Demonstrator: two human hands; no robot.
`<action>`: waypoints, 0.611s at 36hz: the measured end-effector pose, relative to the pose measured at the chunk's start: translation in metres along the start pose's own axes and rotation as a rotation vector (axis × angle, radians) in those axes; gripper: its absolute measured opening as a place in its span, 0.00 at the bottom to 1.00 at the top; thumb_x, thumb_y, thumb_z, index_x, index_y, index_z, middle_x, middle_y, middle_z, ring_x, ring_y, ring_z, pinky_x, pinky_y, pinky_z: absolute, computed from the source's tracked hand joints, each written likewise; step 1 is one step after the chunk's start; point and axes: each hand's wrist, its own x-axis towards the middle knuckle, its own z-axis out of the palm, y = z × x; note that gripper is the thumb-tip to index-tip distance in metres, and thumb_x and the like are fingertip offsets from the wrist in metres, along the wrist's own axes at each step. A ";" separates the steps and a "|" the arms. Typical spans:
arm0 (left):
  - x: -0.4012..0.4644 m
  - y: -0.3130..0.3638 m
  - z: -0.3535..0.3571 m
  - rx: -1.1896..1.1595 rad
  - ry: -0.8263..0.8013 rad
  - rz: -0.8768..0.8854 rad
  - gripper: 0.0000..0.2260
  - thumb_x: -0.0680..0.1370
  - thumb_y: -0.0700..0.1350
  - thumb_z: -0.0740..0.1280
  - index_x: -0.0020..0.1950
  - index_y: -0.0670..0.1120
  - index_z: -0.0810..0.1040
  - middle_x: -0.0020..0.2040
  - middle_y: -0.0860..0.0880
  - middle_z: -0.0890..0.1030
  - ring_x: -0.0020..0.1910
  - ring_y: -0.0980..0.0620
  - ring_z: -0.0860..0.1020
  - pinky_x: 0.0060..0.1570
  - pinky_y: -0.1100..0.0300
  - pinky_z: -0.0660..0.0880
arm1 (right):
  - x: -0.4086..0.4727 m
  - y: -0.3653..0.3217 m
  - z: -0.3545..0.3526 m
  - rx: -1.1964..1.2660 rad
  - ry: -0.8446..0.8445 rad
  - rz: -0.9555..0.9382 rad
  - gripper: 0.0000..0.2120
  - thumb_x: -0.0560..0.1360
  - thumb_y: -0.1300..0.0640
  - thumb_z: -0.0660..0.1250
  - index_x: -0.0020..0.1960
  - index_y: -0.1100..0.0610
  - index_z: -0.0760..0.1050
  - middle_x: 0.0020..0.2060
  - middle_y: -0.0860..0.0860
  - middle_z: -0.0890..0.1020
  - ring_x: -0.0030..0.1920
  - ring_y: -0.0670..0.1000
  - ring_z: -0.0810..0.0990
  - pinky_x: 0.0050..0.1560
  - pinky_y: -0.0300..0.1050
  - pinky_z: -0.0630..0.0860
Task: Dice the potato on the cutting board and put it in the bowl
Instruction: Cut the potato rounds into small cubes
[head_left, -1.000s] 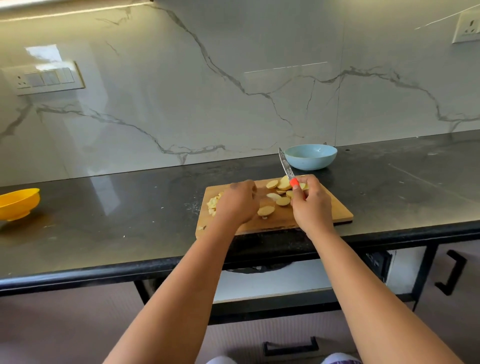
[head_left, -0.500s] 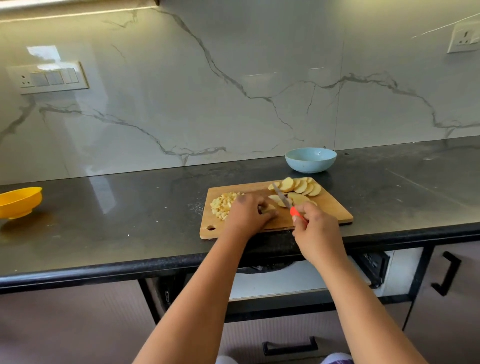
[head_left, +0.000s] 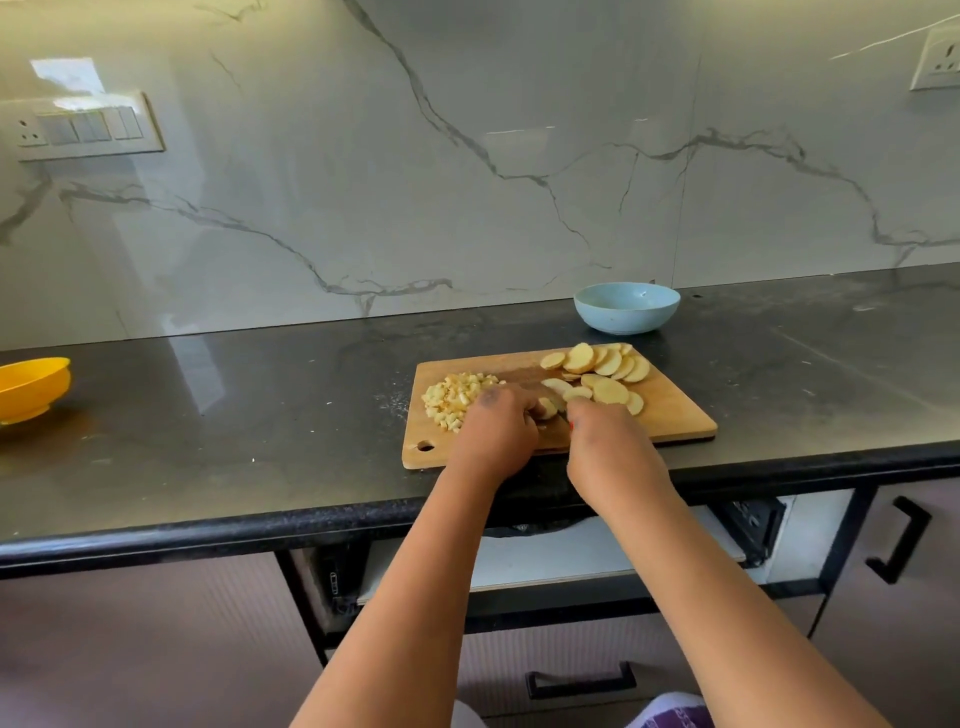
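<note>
Two heaps on the rectangular wooden cutting board (head_left: 675, 415) at centre frame: pale yellow diced potato cubes (head_left: 454, 397) left, round potato slices (head_left: 605, 366) right, empty pale blue bowl (head_left: 627, 306) behind. Left hand (head_left: 498, 431) curled, pinning one slice; right hand (head_left: 605, 447) closed round a knife mostly hidden. Probably firm, wet, slippery; best pinned flat, fingertips tucked.

Head view, downward over counter (head_left: 260, 415)

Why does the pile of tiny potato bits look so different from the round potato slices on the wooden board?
The pile of small diced potato cubes lies heaped at the wooden cutting board's left end; the round flat potato slices fan out overlapping at its far right. The cubes are small and chunky; the slices wide, thin, with tan rims. Both are pale yellow potato.
</note>
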 end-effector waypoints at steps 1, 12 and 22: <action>0.000 0.000 0.001 0.005 0.002 0.003 0.14 0.76 0.34 0.59 0.53 0.40 0.84 0.53 0.44 0.83 0.52 0.46 0.78 0.51 0.56 0.75 | -0.001 0.000 -0.003 0.002 -0.025 0.013 0.10 0.77 0.67 0.58 0.55 0.56 0.72 0.41 0.51 0.71 0.40 0.50 0.72 0.33 0.41 0.67; 0.001 -0.008 0.007 0.062 0.043 0.035 0.16 0.76 0.35 0.58 0.54 0.43 0.84 0.53 0.46 0.83 0.56 0.46 0.75 0.57 0.54 0.73 | -0.028 0.015 -0.011 0.102 0.079 0.024 0.06 0.79 0.64 0.59 0.46 0.54 0.69 0.35 0.49 0.72 0.34 0.47 0.70 0.28 0.40 0.62; 0.001 -0.008 0.007 0.104 0.053 0.025 0.16 0.73 0.37 0.56 0.48 0.44 0.84 0.48 0.47 0.83 0.51 0.44 0.75 0.49 0.49 0.75 | -0.001 -0.001 -0.004 -0.015 -0.019 0.006 0.11 0.77 0.67 0.58 0.55 0.55 0.72 0.40 0.50 0.72 0.37 0.48 0.71 0.32 0.40 0.65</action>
